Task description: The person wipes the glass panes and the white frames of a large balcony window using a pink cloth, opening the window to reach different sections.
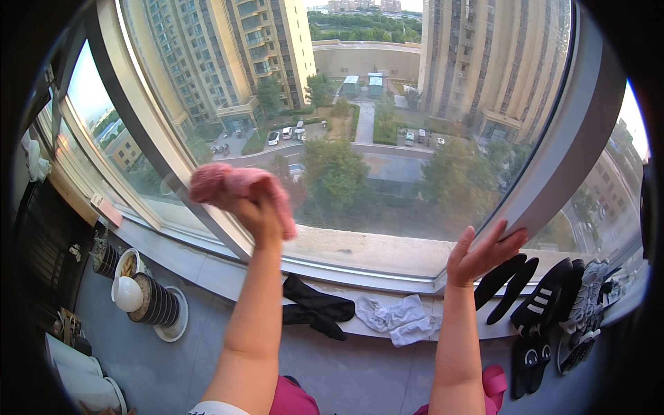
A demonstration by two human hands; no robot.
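A pink cloth [262, 187] is bunched in my left hand [254, 212], up at the left side of a large window pane [394, 207], partly across the white frame post [207, 212]. Whether the cloth touches the glass or the post I cannot tell. Holding nothing, my right hand [480, 254] has its fingers spread at the lower end of the right frame post [550, 192], the fingertips against it. Smudges and haze show on the glass between my hands.
On the sill lie black socks [316, 306], white socks [397, 316], black insoles [500, 285] and sneakers [544, 295]. Black slippers [529, 365] are on the tiled floor at right. Potted plants [161, 301] and white pots [85, 378] stand at left; a pink box [106, 210] is by the window.
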